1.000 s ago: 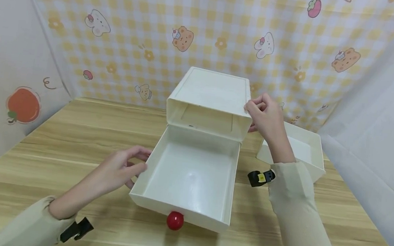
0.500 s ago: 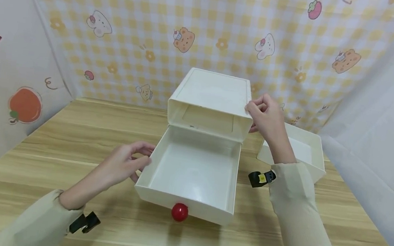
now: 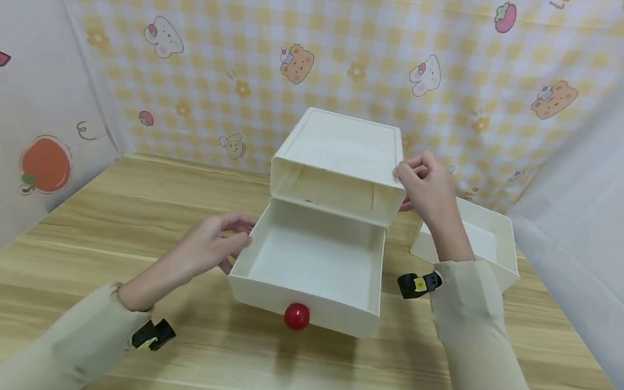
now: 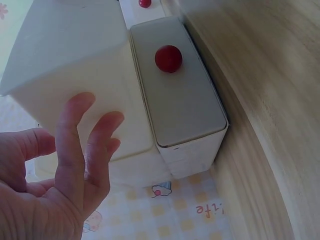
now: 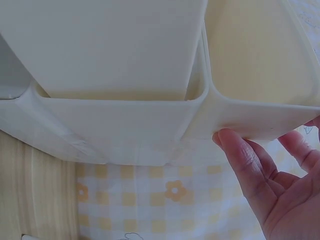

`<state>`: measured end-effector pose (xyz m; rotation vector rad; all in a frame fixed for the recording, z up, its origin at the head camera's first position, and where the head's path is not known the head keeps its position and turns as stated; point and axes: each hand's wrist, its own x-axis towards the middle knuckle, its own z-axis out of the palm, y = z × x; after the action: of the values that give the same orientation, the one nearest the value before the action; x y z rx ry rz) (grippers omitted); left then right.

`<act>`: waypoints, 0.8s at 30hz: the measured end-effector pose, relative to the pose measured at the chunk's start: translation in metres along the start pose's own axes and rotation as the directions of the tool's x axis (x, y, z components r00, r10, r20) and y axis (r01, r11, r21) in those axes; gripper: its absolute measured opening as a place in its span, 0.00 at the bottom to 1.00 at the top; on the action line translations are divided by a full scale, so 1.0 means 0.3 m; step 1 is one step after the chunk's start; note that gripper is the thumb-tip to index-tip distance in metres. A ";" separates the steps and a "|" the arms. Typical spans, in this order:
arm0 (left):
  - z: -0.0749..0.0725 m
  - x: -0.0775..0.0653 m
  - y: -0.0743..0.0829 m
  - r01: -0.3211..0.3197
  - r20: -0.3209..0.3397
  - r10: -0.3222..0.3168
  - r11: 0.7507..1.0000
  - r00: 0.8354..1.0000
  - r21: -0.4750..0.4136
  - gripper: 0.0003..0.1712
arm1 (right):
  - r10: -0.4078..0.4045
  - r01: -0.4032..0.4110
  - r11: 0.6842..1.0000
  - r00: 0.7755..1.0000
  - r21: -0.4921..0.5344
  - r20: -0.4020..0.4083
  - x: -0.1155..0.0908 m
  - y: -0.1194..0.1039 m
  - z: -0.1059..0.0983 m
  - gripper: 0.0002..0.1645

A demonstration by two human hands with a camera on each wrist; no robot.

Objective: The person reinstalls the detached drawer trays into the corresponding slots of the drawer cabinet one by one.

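A white plastic cabinet (image 3: 344, 142) stands on the table, its upper compartment hollow. Below that compartment, a white drawer (image 3: 308, 303) with a round red knob (image 3: 297, 316) sticks out toward me. My left hand (image 3: 210, 245) touches the drawer's left side. In the left wrist view its fingertips (image 4: 112, 120) rest on the outer side wall, and beneath lies a flush lower drawer (image 4: 185, 107) with its own red knob (image 4: 168, 59). My right hand (image 3: 429, 187) touches the cabinet's right side near the top front edge; the right wrist view shows the thumb (image 5: 232, 142) against the outer wall.
A separate white drawer (image 3: 497, 270) lies on the table at the right, behind my right forearm. The wooden table (image 3: 138, 204) meets a yellow checked curtain (image 3: 212, 56) at the back. White cloth panels (image 3: 595, 201) border both sides.
The drawer with the red knob has slid back toward the cabinet. My left hand has moved with it, forward and to the right. The right hand keeps its place on the cabinet.
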<state>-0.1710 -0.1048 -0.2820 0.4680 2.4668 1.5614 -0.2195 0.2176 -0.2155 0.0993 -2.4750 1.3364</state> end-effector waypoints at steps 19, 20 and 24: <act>0.001 0.075 0.003 0.026 -0.022 -0.025 0.999 0.999 0.030 0.24 | -0.005 0.005 1.000 1.000 0.007 0.005 0.001 0.003 -0.004 0.12; 0.000 0.080 0.002 0.028 -0.024 -0.027 0.999 0.999 0.029 0.23 | -0.004 0.004 1.000 1.000 0.006 0.005 0.001 0.003 -0.004 0.12; 0.002 0.103 0.005 0.032 -0.034 -0.031 0.999 0.999 0.022 0.23 | -0.005 0.005 1.000 1.000 0.002 0.002 0.001 0.002 -0.002 0.13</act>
<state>-0.1994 -0.0927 -0.2805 0.4077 2.5067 1.5438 -0.2198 0.2184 -0.2155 0.1077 -2.4730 1.3376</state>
